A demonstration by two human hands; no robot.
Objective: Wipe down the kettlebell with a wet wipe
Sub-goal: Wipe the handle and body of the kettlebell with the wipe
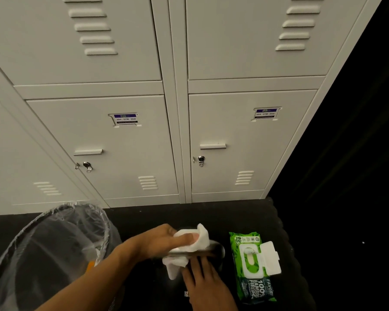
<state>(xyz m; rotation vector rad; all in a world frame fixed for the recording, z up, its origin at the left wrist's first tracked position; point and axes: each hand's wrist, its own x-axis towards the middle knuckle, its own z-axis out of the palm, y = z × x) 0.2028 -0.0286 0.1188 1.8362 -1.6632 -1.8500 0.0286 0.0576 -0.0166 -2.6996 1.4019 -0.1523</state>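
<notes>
Wipe point(194, 240) in left hand point(164, 240) (gripped), on kettlebell point(211, 249) handle

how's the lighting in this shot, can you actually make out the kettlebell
Head view: the lockers are evenly lit, the floor almost black. The dark kettlebell blends into it; only a sheen on its handle shows, beneath the wet wipe in the left hand. Wide-angle lens splays the locker edges.

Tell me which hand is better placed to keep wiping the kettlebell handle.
Left. The left hand already presses the white wet wipe around the kettlebell handle. The right hand lies flat on the dark kettlebell body, apparently steadying it, and holds no wipe.
</notes>
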